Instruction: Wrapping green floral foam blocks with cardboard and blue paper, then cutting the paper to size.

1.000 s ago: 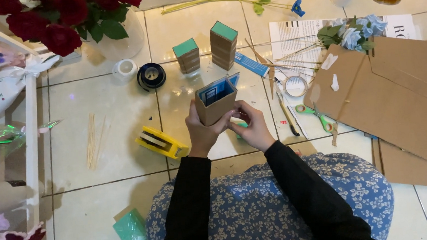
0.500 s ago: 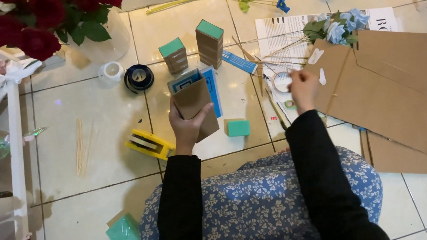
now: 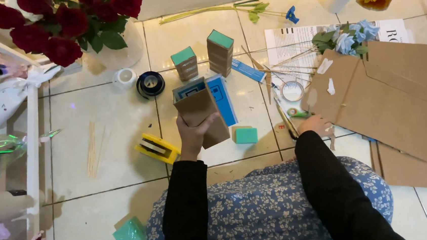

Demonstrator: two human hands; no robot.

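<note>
Bare tiles are lying open left of the yellow tool (image 3: 157, 148); the cardboard sheet (image 3: 400, 105) is blocking the right side.

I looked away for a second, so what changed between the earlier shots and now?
The right hand let go of the brown box and moved right, down to the scissors by the cardboard sheet. The left hand now holds the box alone. The green block, uncovered, lies on the floor; the yellow tool stayed put.

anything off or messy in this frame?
Mostly craft clutter on the floor. A flower stem lies loose on the tiles, scraps of white tape stick to the flattened cardboard, and thin wooden sticks are scattered. Nothing is spilled.
</note>
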